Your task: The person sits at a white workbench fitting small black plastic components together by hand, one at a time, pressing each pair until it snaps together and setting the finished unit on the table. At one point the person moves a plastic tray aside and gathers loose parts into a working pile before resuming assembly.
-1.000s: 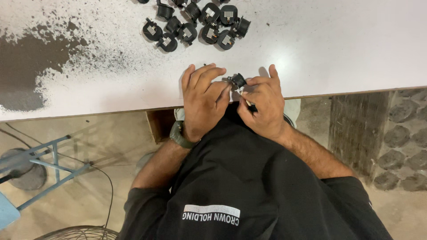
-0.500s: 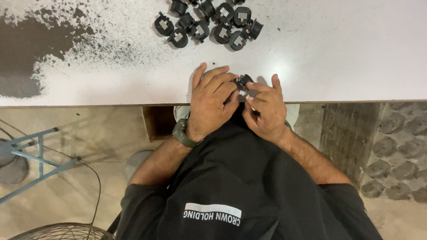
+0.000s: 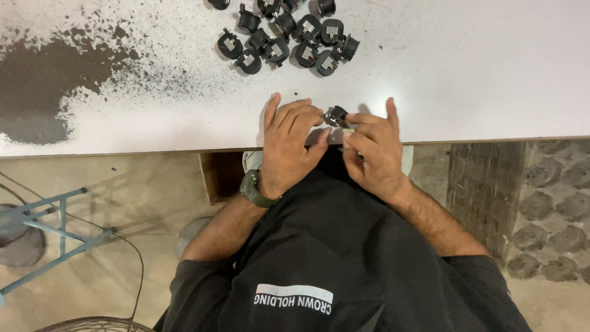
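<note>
Small black plastic part (image 3: 337,115) sits at the near edge of the white table (image 3: 479,74), pinched between the two hands, with a bit of pale metal showing at its near side. Left hand (image 3: 289,147) lies curled over the table edge, its fingertips pressed against the part's left side; a dark green wristwatch (image 3: 254,190) circles that wrist. Right hand (image 3: 372,150) pinches the part from the right with thumb and first fingers, one finger raised straight toward the far side; whether it also holds something slim beneath the part is hard to tell. Both forearms come out of a black garment (image 3: 332,258) that fills the near middle of the view. Farther off on the table, well apart from the hands, a cluster of similar black parts (image 3: 289,37) lies loosely. Far left, a dark worn patch (image 3: 37,92) spreads across the white surface with speckles around it. Below the table on the left stands a pale blue metal frame (image 3: 55,227) on the floor.
</note>
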